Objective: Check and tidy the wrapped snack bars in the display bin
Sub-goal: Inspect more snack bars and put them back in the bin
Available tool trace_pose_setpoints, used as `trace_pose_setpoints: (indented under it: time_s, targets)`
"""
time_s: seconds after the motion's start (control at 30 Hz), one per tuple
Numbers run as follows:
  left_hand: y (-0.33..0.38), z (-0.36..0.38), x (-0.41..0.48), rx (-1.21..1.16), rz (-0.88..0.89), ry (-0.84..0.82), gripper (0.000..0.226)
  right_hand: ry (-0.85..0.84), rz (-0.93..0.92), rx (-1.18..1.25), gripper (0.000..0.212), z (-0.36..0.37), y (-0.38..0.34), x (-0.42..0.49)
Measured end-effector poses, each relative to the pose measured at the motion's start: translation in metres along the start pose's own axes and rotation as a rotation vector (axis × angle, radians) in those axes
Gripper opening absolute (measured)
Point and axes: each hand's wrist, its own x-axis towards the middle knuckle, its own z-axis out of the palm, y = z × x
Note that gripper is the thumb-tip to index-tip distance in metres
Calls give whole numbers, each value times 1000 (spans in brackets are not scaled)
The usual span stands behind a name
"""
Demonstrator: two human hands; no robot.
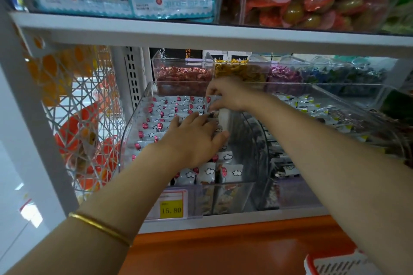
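Note:
A clear plastic display bin (131,127) on the lower shelf holds rows of wrapped snack bars (163,107), pale wrappers with white clouds and red marks. My left hand (192,138) lies flat on the bars in the middle of the bin, fingers straight, pressing them down. My right hand (225,96) reaches to the back right of the bin and pinches a wrapped bar (211,99) between thumb and fingers. A white upright divider (224,118) shows just under that hand. More bars (232,172) stand upright at the bin's front.
A yellow price tag (171,209) reading 15.80 hangs on the bin's front. Neighbouring clear bins hold dark snacks (283,169) and pale packets (312,107). Candy bins (183,73) stand behind. A white shelf board (201,31) runs overhead. A wire rack (78,118) is at left, an orange ledge (223,250) below.

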Motion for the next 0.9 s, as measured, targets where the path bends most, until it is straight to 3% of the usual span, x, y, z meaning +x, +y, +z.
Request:
trace_pose_setpoints:
  time_s: [0.13, 0.3, 0.37, 0.47, 0.57, 0.8, 0.9]
  targets:
    - [-4, -3, -10, -16, -40, 53, 63, -140, -6, -72, 10, 9, -5, 12]
    - [-8, -4, -15, -60, -61, 41, 61, -265, 3, -163, 23, 14, -8, 22]
    - [-8, -5, -14, -79, -60, 47, 60, -244, 8, -137, 26, 9, -6, 22]
    - [-10, -5, -14, -96, -70, 66, 58, -55, 37, -87, 26, 3, -2, 22]
    - [-12, -5, -15, -105, -72, 80, 56, 78, 65, -187, 23, 5, 2, 26]
    - [-10, -9, -18, -107, -80, 78, 54, -2, 107, -488, 6, 22, -6, 38]
    - [-9, -11, -19, -107, -83, 71, 53, 27, 119, -397, 4, 18, -4, 36]
